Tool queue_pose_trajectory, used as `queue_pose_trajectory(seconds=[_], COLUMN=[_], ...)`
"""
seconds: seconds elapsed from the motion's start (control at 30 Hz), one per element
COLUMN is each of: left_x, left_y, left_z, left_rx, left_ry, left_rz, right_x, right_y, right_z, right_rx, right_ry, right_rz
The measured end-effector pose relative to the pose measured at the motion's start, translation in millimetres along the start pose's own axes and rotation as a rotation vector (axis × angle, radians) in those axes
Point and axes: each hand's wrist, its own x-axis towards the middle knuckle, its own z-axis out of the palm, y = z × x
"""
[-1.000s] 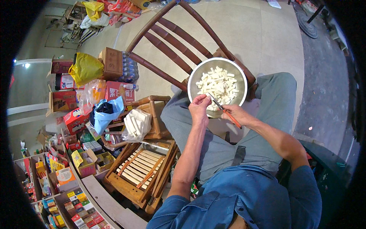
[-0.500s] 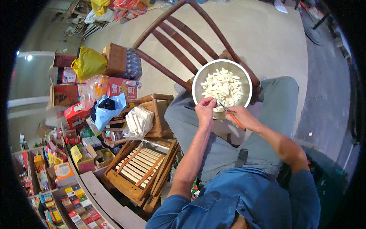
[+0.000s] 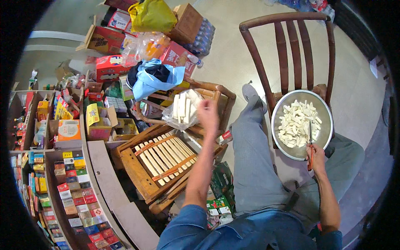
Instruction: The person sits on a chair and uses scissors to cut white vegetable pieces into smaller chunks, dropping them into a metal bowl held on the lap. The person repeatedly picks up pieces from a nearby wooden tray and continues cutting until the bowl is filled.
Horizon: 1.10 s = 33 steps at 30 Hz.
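My right hand [image 3: 318, 156] is closed round the orange handles of a pair of scissors [image 3: 311, 143]. The scissors' blades reach over a steel bowl [image 3: 280, 146] that holds many short, cut white pieces [image 3: 296, 125]; they look like food, but I cannot tell the kind. The bowl rests on a wooden chair in front of me. My left hand [image 3: 207, 113] is stretched out to the left, right beside long white sticks [image 3: 183, 106] in a clear plastic bag [image 3: 171, 118]. Motion blurs its fingers, and whether they touch a stick is unclear.
The bowl's wooden chair [image 3: 293, 54] has a slatted back. A second wooden chair [image 3: 221, 98] bears the bag and a light blue bag [image 3: 152, 83]. Nearer lies a slatted wooden seat [image 3: 166, 158]. Shelves of small boxes [image 3: 79, 191] line the left; a yellow bag [image 3: 153, 16] sits on cartons behind.
My view has swung left. My left hand has left the bowl and moved over to the bagged sticks. My right hand keeps the scissors at the bowl, their blades now pointing away from me.
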Motion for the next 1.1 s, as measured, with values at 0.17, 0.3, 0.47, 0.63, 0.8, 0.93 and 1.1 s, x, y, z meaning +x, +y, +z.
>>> queue_pose_trajectory(seconds=[0.17, 0.3, 0.47, 0.63, 0.8, 0.93, 1.1], left_x=[143, 205, 217, 233, 229, 229, 208], left_y=[-203, -284, -266, -270, -258, -242, -224], left_z=[-62, -111, -99, -111, -107, -120, -144], left_rx=[0.45, 0.644, 0.456, 0.789, 0.755, 0.672, 0.3], left_ry=[0.174, -0.037, -0.144, -0.234, -0.188, -0.171, -0.026], left_rz=[-0.135, -0.163, -0.165, -0.024, 0.014, -0.008, 0.053], right_x=[9, 14, 16, 24, 25, 24, 14], right_y=[5, 8, 6, 8, 7, 5, -11], right_z=[8, 17, 16, 16, 18, 19, 24], right_rx=[-0.033, -0.02, -0.03, -0.016, -0.018, -0.046, -0.042], right_ry=[-0.017, -0.055, -0.027, -0.055, -0.062, -0.052, -0.019], right_rz=[0.023, 0.032, 0.085, 0.077, 0.061, 0.06, 0.086])
